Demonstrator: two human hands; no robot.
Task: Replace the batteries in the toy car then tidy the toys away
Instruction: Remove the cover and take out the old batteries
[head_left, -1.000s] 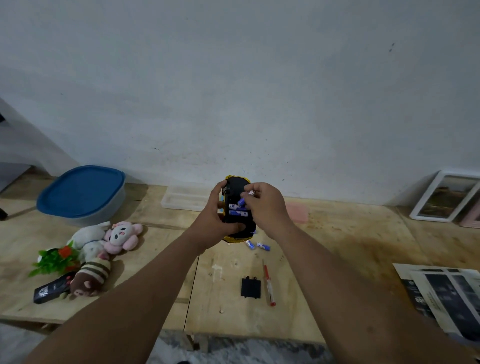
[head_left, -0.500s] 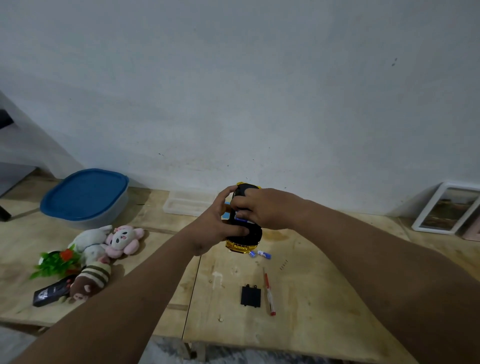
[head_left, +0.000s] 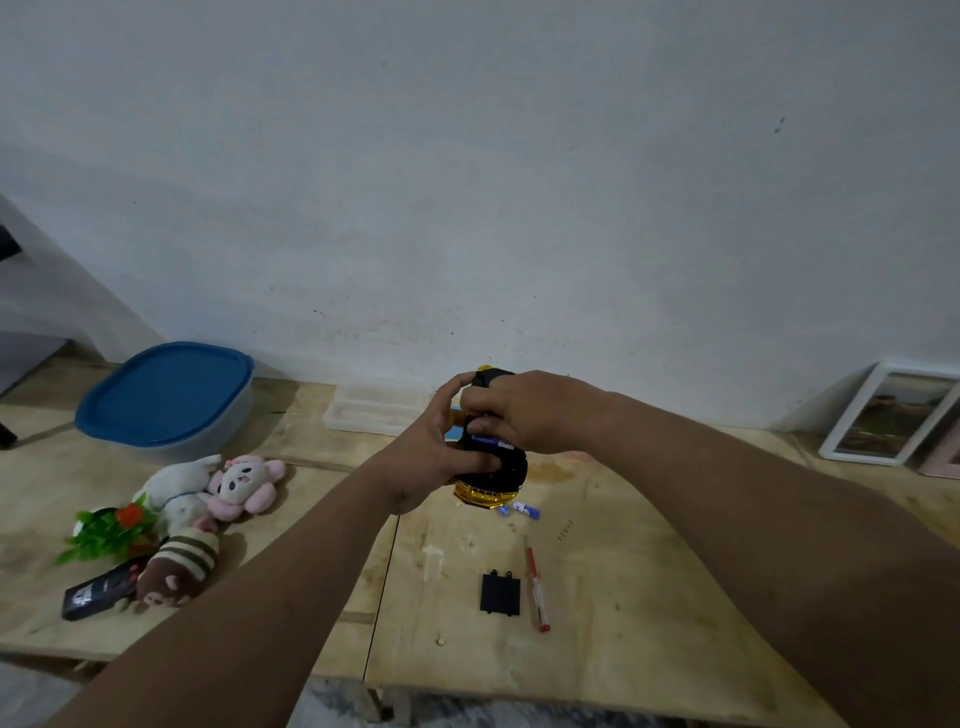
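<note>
Honestly, left hand (head_left: 431, 457) grips the upturned toy car (head_left: 493, 467) above the battery cover (head_left: 500, 594); right hand (head_left: 524, 410) pinches a battery (head_left: 491, 441) in. I'd match polarity, press till seated.

A plain, pale grey-white wall (head_left: 519, 182) with faint scuffs fills the upper view under soft, even light. Below it runs a worktop (head_left: 649, 597) of light plywood panels with visible seams. A white-framed picture (head_left: 891, 415) leans against the wall at right.
</note>
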